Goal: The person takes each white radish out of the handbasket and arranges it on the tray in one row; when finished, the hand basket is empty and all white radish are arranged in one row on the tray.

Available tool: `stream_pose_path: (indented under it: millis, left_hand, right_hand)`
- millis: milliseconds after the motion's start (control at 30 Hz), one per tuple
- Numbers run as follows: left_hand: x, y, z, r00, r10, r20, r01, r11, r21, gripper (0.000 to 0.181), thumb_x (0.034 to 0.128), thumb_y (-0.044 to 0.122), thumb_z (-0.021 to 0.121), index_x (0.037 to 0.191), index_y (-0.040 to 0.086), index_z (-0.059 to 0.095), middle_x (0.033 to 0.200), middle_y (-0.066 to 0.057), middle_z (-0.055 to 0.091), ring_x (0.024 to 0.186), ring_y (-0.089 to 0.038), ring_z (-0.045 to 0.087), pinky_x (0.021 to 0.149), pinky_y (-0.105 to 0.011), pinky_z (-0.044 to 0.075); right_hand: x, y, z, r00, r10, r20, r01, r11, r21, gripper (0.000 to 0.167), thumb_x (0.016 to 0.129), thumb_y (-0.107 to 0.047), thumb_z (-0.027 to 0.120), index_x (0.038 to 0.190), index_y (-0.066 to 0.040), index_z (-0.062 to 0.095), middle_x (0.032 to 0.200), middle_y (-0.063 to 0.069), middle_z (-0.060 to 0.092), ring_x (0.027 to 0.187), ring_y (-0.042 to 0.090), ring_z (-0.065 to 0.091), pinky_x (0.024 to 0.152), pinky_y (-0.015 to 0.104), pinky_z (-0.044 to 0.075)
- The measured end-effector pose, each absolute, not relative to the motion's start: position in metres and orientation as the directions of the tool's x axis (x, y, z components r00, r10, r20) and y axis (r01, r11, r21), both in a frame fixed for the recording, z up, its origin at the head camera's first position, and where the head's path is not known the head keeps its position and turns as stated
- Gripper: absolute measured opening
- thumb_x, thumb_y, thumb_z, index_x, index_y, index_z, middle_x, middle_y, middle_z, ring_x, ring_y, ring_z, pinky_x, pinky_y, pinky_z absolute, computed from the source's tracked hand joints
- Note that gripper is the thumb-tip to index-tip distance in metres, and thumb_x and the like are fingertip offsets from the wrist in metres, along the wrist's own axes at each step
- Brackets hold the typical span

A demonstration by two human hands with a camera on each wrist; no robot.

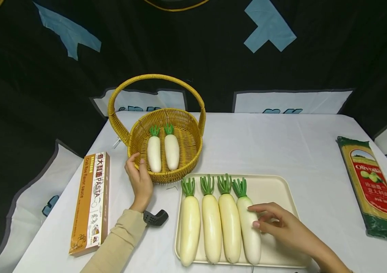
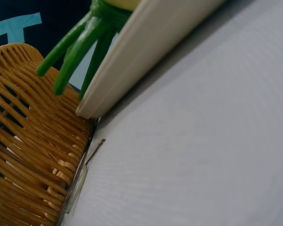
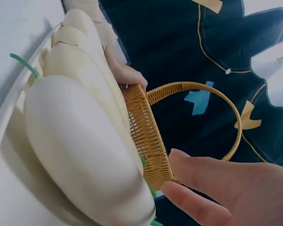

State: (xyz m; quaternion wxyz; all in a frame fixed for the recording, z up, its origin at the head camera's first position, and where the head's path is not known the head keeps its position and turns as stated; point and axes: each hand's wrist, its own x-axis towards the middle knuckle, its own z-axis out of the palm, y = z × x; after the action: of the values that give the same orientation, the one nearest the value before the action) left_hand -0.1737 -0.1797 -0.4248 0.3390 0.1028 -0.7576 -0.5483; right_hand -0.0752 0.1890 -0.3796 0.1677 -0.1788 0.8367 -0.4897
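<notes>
My left hand (image 1: pixel 140 185) grips the front left rim of a yellow woven basket (image 1: pixel 190 142) with a tall handle. Inside the basket lie two small white radishes (image 1: pixel 154 153) with green tops. On a cream tray (image 1: pixel 277 185) several larger white radishes (image 1: pixel 211 227) lie side by side, tops toward the basket. My right hand (image 1: pixel 280 225) hovers over the rightmost radish (image 1: pixel 250 237), thumb and forefinger apart. The right wrist view shows a radish (image 3: pixel 85 146) beside the fingers (image 3: pixel 198 174), not gripped. In the left wrist view the basket's side (image 2: pixel 33 141) stands close to the tray's edge (image 2: pixel 127 66).
An orange and white pasta box (image 1: pixel 91 201) lies at the left of the white-covered table (image 1: pixel 248 144). Far to the right is a green and yellow pasta packet (image 1: pixel 372 185). A dark curtain (image 1: pixel 197 45) with blue tape hangs behind.
</notes>
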Motion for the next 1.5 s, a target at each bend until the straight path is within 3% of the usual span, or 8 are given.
stream_pose_path:
  millis: [267, 467, 767, 900, 1033, 1200, 1333, 1500]
  left_hand:
    - [-0.175, -0.179, -0.424, -0.751, -0.519, 0.408, 0.225, 0.379, 0.898, 0.031, 0.0937, 0.015, 0.036, 0.120, 0.001, 0.039, 0.124, -0.021, 0.035, 0.124, -0.027, 0.031, 0.106, -0.042, 0.018]
    - [-0.174, -0.179, -0.425, -0.753, -0.522, 0.400, 0.215, 0.380, 0.900, 0.031, 0.0939, 0.017, 0.037, 0.120, 0.001, 0.039, 0.124, -0.020, 0.036, 0.125, -0.027, 0.031, 0.107, -0.042, 0.018]
    - [-0.168, -0.172, -0.413, -0.748, -0.530, 0.399, 0.222, 0.367, 0.903, 0.029, 0.0930, 0.006, 0.036, 0.120, -0.005, 0.039, 0.124, -0.027, 0.034, 0.124, -0.035, 0.029, 0.107, -0.047, 0.016]
    - [-0.160, -0.165, -0.398, -0.750, -0.528, 0.399, 0.226, 0.362, 0.904, 0.029, 0.0922, 0.003, 0.035, 0.118, -0.010, 0.038, 0.123, -0.030, 0.033, 0.123, -0.038, 0.029, 0.106, -0.048, 0.016]
    - [-0.156, -0.163, -0.391, -0.749, -0.526, 0.402, 0.227, 0.367, 0.902, 0.029, 0.0923, 0.003, 0.035, 0.118, -0.011, 0.037, 0.122, -0.031, 0.033, 0.123, -0.038, 0.029, 0.106, -0.049, 0.016]
    - [-0.156, -0.163, -0.389, -0.752, -0.524, 0.401, 0.229, 0.363, 0.903, 0.029, 0.0924, 0.003, 0.035, 0.117, -0.011, 0.037, 0.122, -0.031, 0.032, 0.124, -0.038, 0.028, 0.106, -0.048, 0.016]
    - [-0.157, -0.164, -0.391, -0.752, -0.528, 0.396, 0.225, 0.359, 0.906, 0.028, 0.0919, 0.001, 0.035, 0.117, -0.011, 0.037, 0.122, -0.031, 0.032, 0.123, -0.037, 0.028, 0.106, -0.048, 0.016]
    - [-0.165, -0.171, -0.407, -0.763, -0.523, 0.379, 0.206, 0.359, 0.910, 0.029, 0.0929, 0.004, 0.035, 0.120, -0.005, 0.037, 0.124, -0.027, 0.032, 0.125, -0.033, 0.028, 0.107, -0.046, 0.016]
  right_hand:
    - [-0.075, 0.188, -0.378, -0.914, -0.405, -0.020, -0.188, 0.467, -0.864, 0.032, 0.086, -0.027, 0.059, 0.117, -0.020, 0.055, 0.117, 0.001, 0.055, 0.093, 0.002, 0.056, 0.075, 0.023, 0.048]
    - [-0.079, 0.186, -0.373, -0.917, -0.398, -0.004, -0.194, 0.456, -0.869, 0.035, 0.088, -0.025, 0.058, 0.121, -0.017, 0.052, 0.119, 0.004, 0.054, 0.095, 0.002, 0.056, 0.077, 0.024, 0.048]
    - [-0.106, 0.174, -0.367, -0.878, -0.476, -0.051, -0.029, 0.158, -0.987, 0.046, 0.094, -0.019, 0.047, 0.131, 0.006, 0.038, 0.130, 0.026, 0.044, 0.106, 0.011, 0.058, 0.087, 0.027, 0.048]
    - [-0.121, 0.164, -0.366, -0.805, -0.583, -0.113, 0.143, -0.007, -0.990, 0.052, 0.095, -0.018, 0.044, 0.135, 0.011, 0.027, 0.133, 0.021, 0.046, 0.113, 0.015, 0.055, 0.095, 0.028, 0.044]
    - [-0.136, 0.146, -0.361, -0.710, -0.676, -0.197, 0.331, -0.072, -0.941, 0.057, 0.095, -0.020, 0.045, 0.139, 0.008, 0.021, 0.136, 0.018, 0.045, 0.118, 0.020, 0.052, 0.099, 0.031, 0.040]
    - [-0.157, 0.112, -0.348, -0.663, -0.701, -0.264, 0.441, -0.080, -0.894, 0.058, 0.094, -0.021, 0.045, 0.142, 0.000, 0.020, 0.145, 0.022, 0.027, 0.126, 0.026, 0.043, 0.106, 0.037, 0.032]
    - [-0.179, 0.084, -0.339, -0.667, -0.703, -0.248, 0.484, -0.156, -0.861, 0.055, 0.095, -0.017, 0.039, 0.143, -0.002, 0.017, 0.147, 0.021, 0.024, 0.133, 0.030, 0.031, 0.108, 0.036, 0.028]
    - [-0.203, 0.053, -0.335, -0.726, -0.653, -0.217, 0.494, -0.275, -0.825, 0.053, 0.096, -0.016, 0.036, 0.143, -0.002, 0.016, 0.147, 0.021, 0.023, 0.135, 0.031, 0.026, 0.109, 0.035, 0.026]
